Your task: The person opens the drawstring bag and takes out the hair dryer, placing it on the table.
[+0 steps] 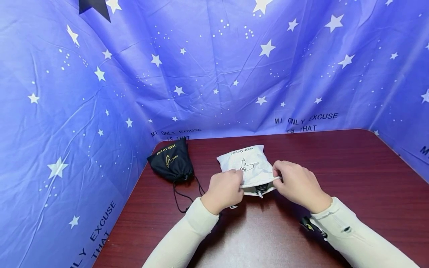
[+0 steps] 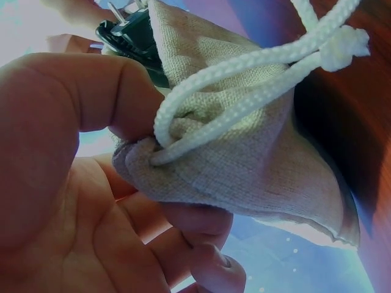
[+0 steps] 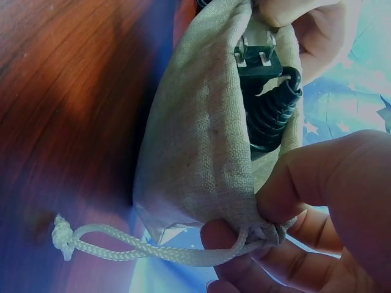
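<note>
A white drawstring bag [image 1: 256, 165] printed "Hair Dryer" lies on the table, its mouth spread toward the person. With thumb and fingers, my left hand [image 1: 225, 189] pinches the left end of the rim. The opposite end is pinched by my right hand [image 1: 298, 183]. Inside the mouth a black power plug [image 3: 259, 64] with two metal prongs shows, beside its ribbed cord sleeve [image 3: 272, 116]; the rest of the contents is hidden. A knotted white drawstring [image 2: 244, 79] hangs from the left corner, and another white cord [image 3: 140, 247] from the right corner.
A black drawstring bag [image 1: 172, 162], also printed "Hair Dryer", lies closed at the table's back left, its black cords [image 1: 179, 201] trailing toward the left hand. The dark red wooden table [image 1: 352, 167] meets a blue star-patterned cloth [image 1: 214, 67] at the back and sides.
</note>
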{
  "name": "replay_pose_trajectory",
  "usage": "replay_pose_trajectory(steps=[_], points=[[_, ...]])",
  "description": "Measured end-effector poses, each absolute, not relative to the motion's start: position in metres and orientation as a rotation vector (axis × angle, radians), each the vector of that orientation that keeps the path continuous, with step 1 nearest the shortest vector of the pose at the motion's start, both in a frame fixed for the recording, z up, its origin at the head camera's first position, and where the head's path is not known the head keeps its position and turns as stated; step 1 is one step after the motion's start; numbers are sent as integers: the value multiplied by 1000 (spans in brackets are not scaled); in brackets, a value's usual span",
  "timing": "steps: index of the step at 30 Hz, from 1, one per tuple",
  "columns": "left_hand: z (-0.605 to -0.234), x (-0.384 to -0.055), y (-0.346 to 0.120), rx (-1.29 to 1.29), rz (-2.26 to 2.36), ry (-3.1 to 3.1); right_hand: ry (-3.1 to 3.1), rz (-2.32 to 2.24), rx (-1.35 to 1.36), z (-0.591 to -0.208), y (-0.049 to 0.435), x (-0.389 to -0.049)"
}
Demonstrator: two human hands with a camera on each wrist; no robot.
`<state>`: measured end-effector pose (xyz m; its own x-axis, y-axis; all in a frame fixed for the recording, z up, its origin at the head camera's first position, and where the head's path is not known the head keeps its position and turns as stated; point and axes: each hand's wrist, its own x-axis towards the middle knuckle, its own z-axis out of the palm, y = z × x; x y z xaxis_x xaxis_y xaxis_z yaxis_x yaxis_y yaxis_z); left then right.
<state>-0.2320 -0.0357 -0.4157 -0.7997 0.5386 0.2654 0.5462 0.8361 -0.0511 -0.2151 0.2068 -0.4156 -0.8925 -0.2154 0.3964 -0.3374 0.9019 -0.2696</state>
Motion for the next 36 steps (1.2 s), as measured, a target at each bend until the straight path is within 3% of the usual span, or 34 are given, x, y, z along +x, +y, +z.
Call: replay_pose_trajectory(steps=[36], points=[[-414, -234, -39, -816, -34, -2766, -2744, 487, 350, -411, 220, -220]])
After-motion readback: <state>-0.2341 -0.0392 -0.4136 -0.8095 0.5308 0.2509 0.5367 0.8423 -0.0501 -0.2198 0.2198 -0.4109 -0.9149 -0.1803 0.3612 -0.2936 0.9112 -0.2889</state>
